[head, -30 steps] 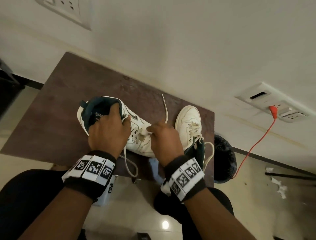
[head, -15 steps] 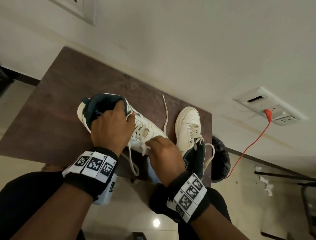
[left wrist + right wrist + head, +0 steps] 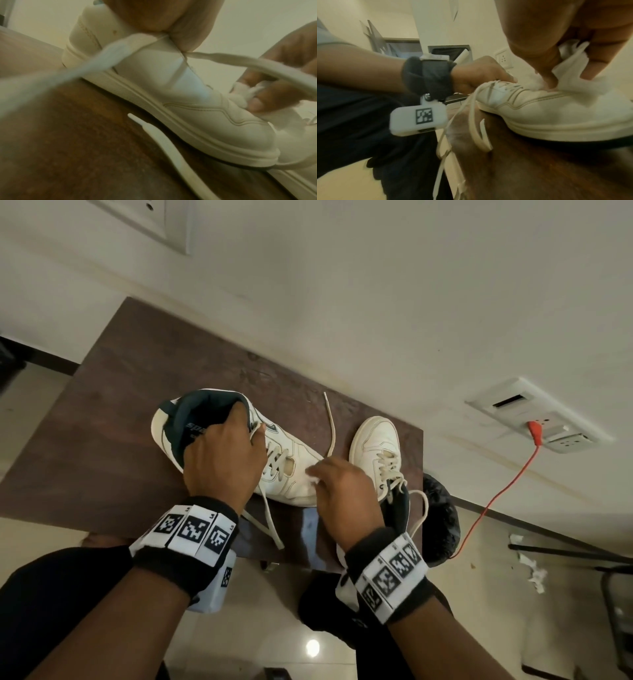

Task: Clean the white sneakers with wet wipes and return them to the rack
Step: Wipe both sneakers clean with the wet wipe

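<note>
A white sneaker (image 3: 294, 470) with a dark green collar lies on the brown table (image 3: 130, 405), toe pointing right. My left hand (image 3: 222, 463) grips its collar and tongue, fingers curled into the opening. My right hand (image 3: 342, 491) pinches a crumpled white wet wipe (image 3: 313, 475) and presses it on the sneaker's toe side (image 3: 556, 111). The wipe (image 3: 570, 67) shows bunched between my fingers (image 3: 267, 97). A second white sneaker (image 3: 380, 453) stands at the table's right end, heel toward me. Loose laces (image 3: 330, 422) trail over the table and its near edge.
A black bin bag (image 3: 440, 522) sits on the floor just right of the table. An orange cable (image 3: 496, 491) runs from a wall socket (image 3: 537, 419) down toward it. Crumpled wipes (image 3: 531, 566) lie on the floor at right. The wall is close behind the table.
My right hand with the wipe has slid from the lace area along the sneaker toward its toe. My left hand keeps the same grip on the collar.
</note>
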Demonstrator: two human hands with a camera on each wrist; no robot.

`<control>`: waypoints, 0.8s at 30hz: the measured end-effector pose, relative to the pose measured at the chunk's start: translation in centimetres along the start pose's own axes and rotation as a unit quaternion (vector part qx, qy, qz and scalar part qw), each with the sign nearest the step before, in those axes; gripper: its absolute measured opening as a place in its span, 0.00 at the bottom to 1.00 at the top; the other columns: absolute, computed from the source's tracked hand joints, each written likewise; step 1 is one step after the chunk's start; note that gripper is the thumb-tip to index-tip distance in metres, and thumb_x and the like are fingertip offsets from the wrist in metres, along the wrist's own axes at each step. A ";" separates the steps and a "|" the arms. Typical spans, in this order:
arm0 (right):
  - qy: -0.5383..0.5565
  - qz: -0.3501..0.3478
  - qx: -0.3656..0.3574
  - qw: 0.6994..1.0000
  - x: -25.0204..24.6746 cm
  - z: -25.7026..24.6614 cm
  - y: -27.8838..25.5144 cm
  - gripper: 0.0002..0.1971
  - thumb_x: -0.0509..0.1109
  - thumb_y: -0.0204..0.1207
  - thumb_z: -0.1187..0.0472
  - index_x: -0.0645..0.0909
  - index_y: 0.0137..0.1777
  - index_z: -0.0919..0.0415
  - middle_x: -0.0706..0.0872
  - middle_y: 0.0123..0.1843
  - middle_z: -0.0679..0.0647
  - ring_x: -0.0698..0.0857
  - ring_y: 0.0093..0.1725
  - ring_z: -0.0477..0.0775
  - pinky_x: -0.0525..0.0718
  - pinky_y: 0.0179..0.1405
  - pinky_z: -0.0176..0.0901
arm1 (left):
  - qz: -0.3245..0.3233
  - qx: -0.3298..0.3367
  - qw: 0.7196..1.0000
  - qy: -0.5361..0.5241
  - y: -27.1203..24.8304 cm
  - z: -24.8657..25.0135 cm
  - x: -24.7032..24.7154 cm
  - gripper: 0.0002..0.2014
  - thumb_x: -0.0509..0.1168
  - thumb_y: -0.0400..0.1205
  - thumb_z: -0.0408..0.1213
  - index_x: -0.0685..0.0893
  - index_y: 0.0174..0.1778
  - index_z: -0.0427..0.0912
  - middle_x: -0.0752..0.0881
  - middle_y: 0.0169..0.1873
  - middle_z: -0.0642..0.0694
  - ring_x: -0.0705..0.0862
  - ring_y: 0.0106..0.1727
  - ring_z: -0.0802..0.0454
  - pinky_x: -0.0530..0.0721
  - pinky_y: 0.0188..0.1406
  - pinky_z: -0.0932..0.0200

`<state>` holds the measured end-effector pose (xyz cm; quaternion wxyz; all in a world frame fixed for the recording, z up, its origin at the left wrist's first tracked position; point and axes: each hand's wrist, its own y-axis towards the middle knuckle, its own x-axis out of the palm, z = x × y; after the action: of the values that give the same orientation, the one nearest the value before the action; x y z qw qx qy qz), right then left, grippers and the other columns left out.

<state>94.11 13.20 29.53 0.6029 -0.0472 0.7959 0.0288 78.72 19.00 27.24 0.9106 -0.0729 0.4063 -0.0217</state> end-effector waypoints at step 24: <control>0.008 0.050 0.061 0.997 0.5 0.8 -2.2 0.12 0.68 0.66 0.73 0.88 0.46 0.65 0.88 0.44 0.57 0.87 0.41 0.56 0.85 0.45 0.41 | -0.005 0.006 1.000 -0.008 -0.2 0.1 -0.2 0.18 0.59 0.84 0.45 0.77 0.67 0.39 0.88 0.49 0.35 0.85 0.52 0.34 0.81 0.47 0.43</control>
<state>94.95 11.11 28.86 0.5958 0.0286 0.8025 0.0100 78.63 18.82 27.51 0.9139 -0.0700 0.3988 -0.0278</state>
